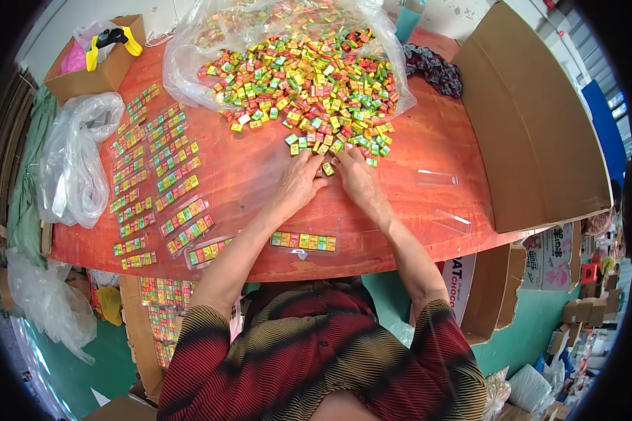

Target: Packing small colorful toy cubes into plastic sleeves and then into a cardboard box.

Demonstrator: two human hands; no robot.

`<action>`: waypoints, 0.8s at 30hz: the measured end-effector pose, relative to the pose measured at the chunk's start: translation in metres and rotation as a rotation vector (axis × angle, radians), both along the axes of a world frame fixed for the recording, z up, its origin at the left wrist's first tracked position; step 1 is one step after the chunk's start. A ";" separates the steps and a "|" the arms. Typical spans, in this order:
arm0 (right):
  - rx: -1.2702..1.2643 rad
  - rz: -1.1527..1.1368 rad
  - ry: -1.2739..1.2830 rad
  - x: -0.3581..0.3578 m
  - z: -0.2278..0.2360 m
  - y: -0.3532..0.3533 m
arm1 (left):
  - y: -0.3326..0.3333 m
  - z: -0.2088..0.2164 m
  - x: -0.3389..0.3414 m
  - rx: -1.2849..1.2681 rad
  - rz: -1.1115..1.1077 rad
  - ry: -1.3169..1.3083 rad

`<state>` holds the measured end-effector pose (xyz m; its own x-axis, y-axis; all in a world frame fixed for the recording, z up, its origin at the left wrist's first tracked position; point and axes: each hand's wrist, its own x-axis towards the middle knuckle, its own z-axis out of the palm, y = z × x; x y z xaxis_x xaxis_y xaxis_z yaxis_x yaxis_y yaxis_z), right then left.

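Observation:
A large heap of small coloured boxes [316,84], red, yellow and green, spreads over the red table in front of me. My left hand [300,181] is at the heap's near edge, fingers stretched among the boxes and thumb apart. Beside it, my right hand [359,179] reaches into the same edge with its fingers extended; its fingertips are partly hidden among the boxes. A yellow box [328,169] sits between the two hands. Closer to me, a clear plastic tray [337,243] holds a row of the small boxes.
Filled trays [179,172] stand in columns on the left. Empty clear trays [439,177] lie right. A large clear bag [189,67] surrounds the heap's far part. A cardboard sheet [534,126] rises at right; a carton [95,74] and plastic bag [77,165] are at left.

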<state>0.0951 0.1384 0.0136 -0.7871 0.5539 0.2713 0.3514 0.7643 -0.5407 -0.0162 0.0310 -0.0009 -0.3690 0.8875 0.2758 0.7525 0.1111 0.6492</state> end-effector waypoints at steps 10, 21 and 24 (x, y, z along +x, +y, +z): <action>0.317 0.004 -0.174 0.000 -0.009 -0.030 | 0.007 -0.009 0.013 -0.002 0.091 0.125; 0.229 -0.291 -0.047 0.002 -0.012 0.033 | 0.006 -0.003 0.016 0.012 0.082 0.137; 0.267 -0.264 -0.031 0.003 -0.017 0.035 | 0.008 -0.006 0.016 0.033 0.097 0.140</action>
<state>0.0984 0.1734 -0.0032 -0.6366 0.6520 0.4118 0.5686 0.7576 -0.3206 0.0001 0.0388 -0.0065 -0.4079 0.8393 0.3595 0.8229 0.1674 0.5429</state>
